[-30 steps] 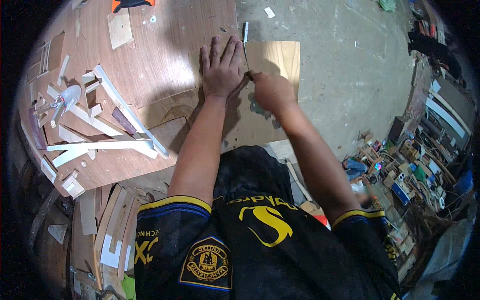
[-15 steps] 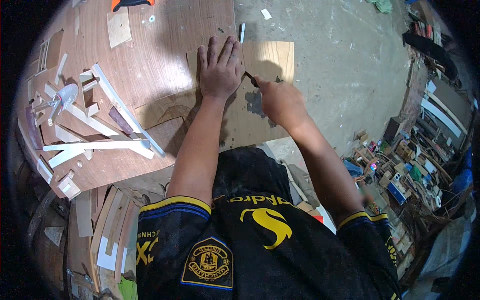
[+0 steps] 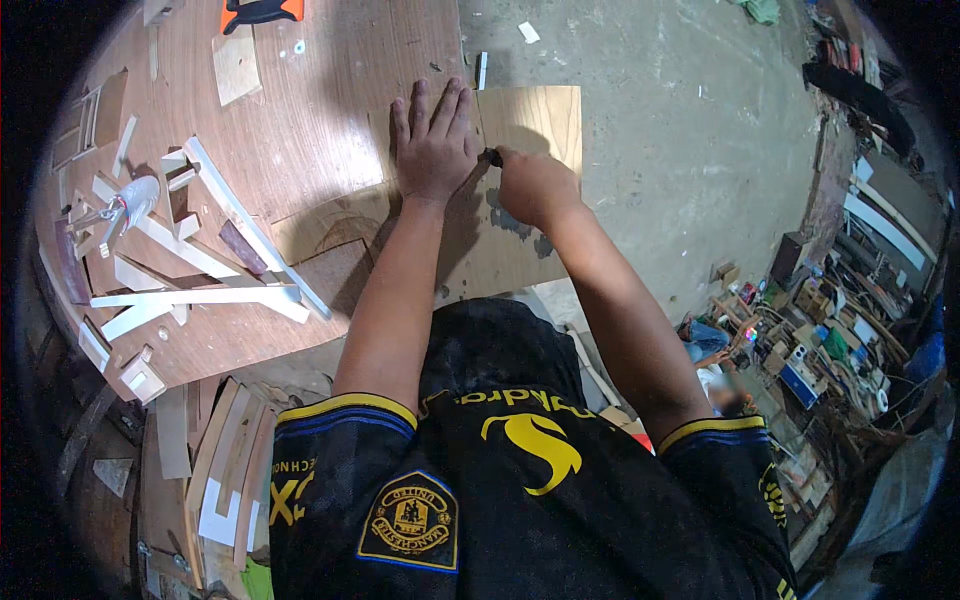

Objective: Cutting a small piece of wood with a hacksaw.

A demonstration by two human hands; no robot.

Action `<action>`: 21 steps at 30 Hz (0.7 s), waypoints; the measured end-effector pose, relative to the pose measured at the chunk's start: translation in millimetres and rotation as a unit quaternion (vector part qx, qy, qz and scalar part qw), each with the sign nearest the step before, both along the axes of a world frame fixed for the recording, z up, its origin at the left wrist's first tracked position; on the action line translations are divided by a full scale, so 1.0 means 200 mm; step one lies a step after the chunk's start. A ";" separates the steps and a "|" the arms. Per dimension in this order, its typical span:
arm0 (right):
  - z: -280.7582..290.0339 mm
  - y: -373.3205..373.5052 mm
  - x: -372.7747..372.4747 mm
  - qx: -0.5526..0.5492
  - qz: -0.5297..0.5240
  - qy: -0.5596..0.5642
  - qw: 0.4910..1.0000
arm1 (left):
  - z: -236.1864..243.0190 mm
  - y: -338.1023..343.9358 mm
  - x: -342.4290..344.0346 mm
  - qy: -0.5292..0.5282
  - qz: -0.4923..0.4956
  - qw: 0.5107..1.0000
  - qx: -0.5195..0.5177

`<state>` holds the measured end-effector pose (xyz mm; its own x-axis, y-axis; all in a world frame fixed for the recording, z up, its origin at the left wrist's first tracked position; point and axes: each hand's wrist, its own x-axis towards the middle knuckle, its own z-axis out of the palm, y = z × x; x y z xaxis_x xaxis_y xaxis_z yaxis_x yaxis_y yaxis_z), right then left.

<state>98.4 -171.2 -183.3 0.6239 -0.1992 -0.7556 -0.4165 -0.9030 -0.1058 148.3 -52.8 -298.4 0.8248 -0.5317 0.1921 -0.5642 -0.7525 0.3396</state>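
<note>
With the left hand pressed flat on the thin plywood sheet overhanging the worktop, the right hand, clenched on a dark knife handle, should cut slowly beside those spread fingers.

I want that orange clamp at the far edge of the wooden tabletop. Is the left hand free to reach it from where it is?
Probably not right now. The left hand lies flat, pressing down the thin wooden sheet while the right hand works a dark tool along it. The orange clamp lies farther off, with bare tabletop between.
</note>
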 end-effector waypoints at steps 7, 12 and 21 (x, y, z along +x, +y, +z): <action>-0.09 -0.03 -0.05 0.029 -0.067 -0.042 0.996 | 0.02 0.01 0.00 0.027 -0.006 1.000 -0.002; -0.05 0.00 -0.10 0.063 -0.128 -0.102 0.984 | 0.02 0.01 0.01 -0.010 0.003 1.000 -0.026; -0.10 0.08 -0.17 0.012 -0.036 -0.175 0.984 | -0.05 -0.05 -0.07 -0.070 0.044 0.996 0.046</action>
<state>63.9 -155.9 -202.3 0.8314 -0.2365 -0.5029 -0.4131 -0.8683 -0.2746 134.6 -61.9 -308.8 0.8376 -0.4794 0.2620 -0.5318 -0.8253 0.1899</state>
